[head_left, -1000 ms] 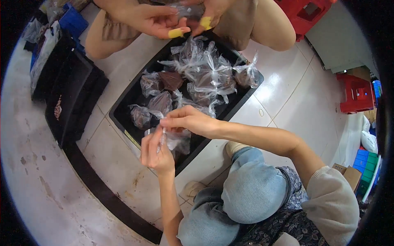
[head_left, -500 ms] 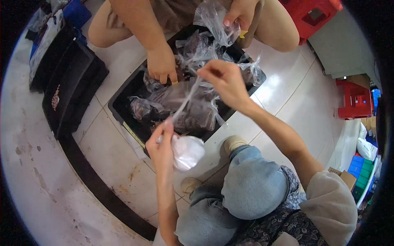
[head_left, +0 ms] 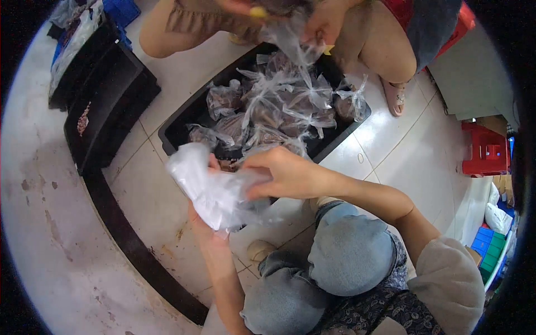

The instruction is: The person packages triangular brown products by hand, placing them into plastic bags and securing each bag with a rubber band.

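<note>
My left hand (head_left: 212, 233) holds a bunched wad of thin white, see-through plastic bags (head_left: 205, 187) over the crate's near edge; the wad hides most of its fingers. From the right, my right hand (head_left: 287, 174) closes its fingertips on the wad's loose, clear edge, which is smeared by motion. Just beyond my hands is a black crate (head_left: 177, 120) holding several knotted clear bags (head_left: 265, 114) with dark brown contents. I cannot make out what the contents are.
Across the crate, another person's hand (head_left: 326, 25) grips a clear bag (head_left: 293, 42). Their other hand is blurred near something yellow (head_left: 258, 12). Black trays (head_left: 111, 111) lean at the left. A red stool (head_left: 484, 149) and a grey cabinet (head_left: 472, 67) stand at the right.
My right hand has come down from a stretched plastic strand to the wad. My left hand has turned, and the wad now spreads up and left. The other person's hand has lifted out of the crate.
</note>
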A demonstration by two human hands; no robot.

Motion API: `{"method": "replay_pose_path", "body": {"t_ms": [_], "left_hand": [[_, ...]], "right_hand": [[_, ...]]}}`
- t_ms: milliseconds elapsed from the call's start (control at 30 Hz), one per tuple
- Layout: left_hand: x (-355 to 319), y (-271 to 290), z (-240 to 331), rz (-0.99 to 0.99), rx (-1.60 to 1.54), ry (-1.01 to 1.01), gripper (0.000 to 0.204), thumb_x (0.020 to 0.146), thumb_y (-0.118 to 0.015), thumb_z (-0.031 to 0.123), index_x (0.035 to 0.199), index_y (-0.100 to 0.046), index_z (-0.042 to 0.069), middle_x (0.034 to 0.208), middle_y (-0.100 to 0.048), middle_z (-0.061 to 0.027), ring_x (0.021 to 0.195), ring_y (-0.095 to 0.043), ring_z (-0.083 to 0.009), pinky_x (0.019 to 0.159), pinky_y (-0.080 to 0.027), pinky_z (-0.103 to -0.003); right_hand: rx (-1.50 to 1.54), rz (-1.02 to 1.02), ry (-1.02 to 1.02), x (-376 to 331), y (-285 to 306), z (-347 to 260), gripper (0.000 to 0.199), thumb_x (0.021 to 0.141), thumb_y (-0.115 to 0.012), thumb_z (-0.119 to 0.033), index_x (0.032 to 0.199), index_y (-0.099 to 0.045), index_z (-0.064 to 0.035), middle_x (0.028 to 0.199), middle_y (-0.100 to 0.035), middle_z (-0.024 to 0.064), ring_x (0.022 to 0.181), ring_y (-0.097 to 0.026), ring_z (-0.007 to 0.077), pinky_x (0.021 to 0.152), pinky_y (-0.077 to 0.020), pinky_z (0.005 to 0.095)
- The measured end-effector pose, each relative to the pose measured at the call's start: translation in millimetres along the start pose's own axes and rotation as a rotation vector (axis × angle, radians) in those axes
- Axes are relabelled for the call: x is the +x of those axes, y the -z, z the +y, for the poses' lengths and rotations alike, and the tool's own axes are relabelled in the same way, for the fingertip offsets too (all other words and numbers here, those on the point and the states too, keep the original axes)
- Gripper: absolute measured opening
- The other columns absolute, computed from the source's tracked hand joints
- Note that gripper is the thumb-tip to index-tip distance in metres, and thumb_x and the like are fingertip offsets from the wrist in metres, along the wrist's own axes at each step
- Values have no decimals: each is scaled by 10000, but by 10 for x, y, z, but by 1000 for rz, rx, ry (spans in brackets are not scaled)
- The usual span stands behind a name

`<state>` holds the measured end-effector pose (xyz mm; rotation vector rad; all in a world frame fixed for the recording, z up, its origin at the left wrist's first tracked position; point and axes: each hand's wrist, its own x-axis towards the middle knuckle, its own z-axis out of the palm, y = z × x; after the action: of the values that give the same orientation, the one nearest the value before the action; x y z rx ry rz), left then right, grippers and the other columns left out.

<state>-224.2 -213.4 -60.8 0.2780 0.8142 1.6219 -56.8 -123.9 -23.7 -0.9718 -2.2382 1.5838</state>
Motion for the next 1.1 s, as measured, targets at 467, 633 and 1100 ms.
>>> {"method": "replay_pose_path", "body": {"t_ms": [467,633,1100], "left_hand": [[157,682,543,-205,-421,32,206,887,-520,269,831,-486,75,705,-424,-7,627,-397,-131,479,-328,-244],[-34,-84,535,116,529,110,664,682,-767,155,1243,-466,-34,972,-646,-163,681,-594,-115,489,-440,-214],[132,-556,-56,143,644,86,251,812,-695,233,860,-647,-9,699,-569,6,556,-459,-46,481,-317,-205]], "right_hand": [[789,338,-168,-166,498,255,279,889,-569,-234,998,-638,13,860,-667,70,794,-642,165,679,-498,273],[1000,302,-301,-82,544,219,269,842,-642,-221,978,-628,11,891,-650,76,790,-647,186,679,-516,292],[691,227,-414,-331,679,449,262,761,-737,-237,879,-657,-17,771,-630,42,663,-582,134,599,-496,291]]}}
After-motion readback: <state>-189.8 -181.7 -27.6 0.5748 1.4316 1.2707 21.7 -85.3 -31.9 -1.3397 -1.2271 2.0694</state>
